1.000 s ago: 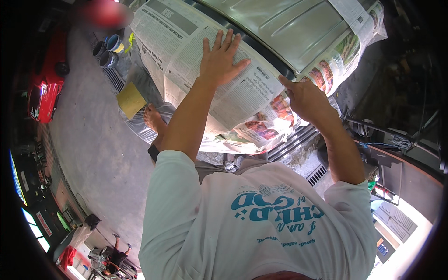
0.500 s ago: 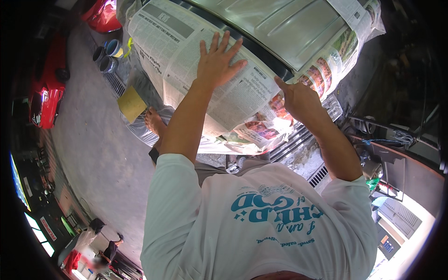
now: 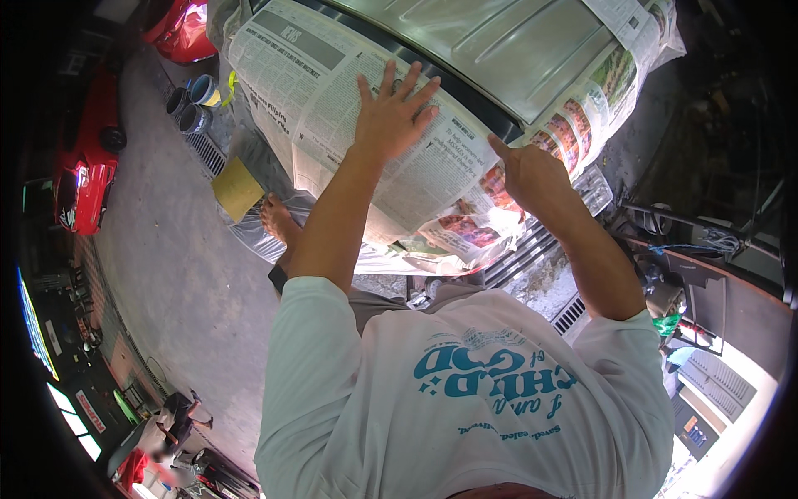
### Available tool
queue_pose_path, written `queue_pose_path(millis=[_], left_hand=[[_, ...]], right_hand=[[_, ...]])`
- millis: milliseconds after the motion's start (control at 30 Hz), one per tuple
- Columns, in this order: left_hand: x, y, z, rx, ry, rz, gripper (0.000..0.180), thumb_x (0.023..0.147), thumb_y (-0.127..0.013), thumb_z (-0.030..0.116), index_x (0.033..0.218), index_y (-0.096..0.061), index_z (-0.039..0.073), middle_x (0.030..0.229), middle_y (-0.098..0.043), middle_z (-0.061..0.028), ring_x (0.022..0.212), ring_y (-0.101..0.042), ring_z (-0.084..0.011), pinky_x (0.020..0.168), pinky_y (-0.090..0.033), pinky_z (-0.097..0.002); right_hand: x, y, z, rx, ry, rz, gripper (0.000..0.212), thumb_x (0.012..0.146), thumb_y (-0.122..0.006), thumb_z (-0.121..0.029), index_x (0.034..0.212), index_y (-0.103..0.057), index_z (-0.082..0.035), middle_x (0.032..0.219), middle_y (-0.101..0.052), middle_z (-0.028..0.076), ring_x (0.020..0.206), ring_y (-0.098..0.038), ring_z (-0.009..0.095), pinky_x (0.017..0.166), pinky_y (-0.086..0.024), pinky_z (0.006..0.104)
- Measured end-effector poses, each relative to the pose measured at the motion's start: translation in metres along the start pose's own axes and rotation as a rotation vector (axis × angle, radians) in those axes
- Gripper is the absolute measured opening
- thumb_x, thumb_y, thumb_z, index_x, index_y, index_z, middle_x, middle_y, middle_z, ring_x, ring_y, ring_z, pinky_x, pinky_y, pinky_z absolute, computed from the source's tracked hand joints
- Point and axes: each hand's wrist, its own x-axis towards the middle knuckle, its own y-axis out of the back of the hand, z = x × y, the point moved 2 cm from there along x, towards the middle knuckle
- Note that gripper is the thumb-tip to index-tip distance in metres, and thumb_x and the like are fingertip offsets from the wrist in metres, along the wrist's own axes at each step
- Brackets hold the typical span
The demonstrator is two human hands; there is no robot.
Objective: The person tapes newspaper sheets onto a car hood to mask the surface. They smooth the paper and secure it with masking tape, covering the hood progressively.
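A newspaper sheet point(image 3: 332, 108) covers the near side of a large vehicle body. Its upper edge runs along a dark strip bordering a ribbed, silvery metal panel point(image 3: 490, 50). My left hand point(image 3: 389, 116) lies on the sheet with its fingers spread, tips close to that dark strip. Over at the sheet's right corner, my right hand point(image 3: 532, 176) touches the paper edge with its index finger stretched out. Its other fingers are curled under, and whatever they hold, if anything, is hidden. Colour-printed newspaper point(image 3: 573, 125) and clear plastic wrap the right side.
Several buckets point(image 3: 198, 100) stand by a floor drain on the left. A yellow square point(image 3: 236, 190) lies near a bare foot point(image 3: 278, 218). A red car point(image 3: 87, 183) is parked farther left. At lower left is another person point(image 3: 170, 420). A cluttered bench point(image 3: 723, 283) stands at right.
My left hand has shifted slightly right and down on the newspaper. My right hand stays at the corner. The person at lower left has moved.
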Motion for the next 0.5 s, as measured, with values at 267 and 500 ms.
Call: queue_pose_path(millis=[267,500], left_hand=[[-0.019,0.011,0.055,-0.113,-0.049,0.043,0.068,0.104,-0.05,0.057,0.161,-0.041,0.022,0.17,-0.033,-0.0073,0.156,-0.027,-0.0446,0.117,-0.017,-0.0805],[-0.029,0.014,0.081,-0.146,-0.004,0.039,0.068,0.101,-0.053,0.061,0.16,-0.043,0.028,0.17,-0.032,-0.0086,0.155,-0.027,-0.0461,0.116,-0.016,-0.0807]], right_hand=[[0.0,0.002,-0.003,-0.036,0.003,-0.006,0.05,0.101,-0.05,-0.01,0.15,-0.057,-0.014,0.085,-0.073,0.016,0.076,-0.075,0.034,0.066,-0.06,0.0472],[0.0,0.002,-0.002,-0.019,0.008,0.0,0.047,0.102,-0.049,-0.012,0.148,-0.059,-0.014,0.088,-0.074,0.017,0.081,-0.075,0.035,0.07,-0.06,0.0491]])
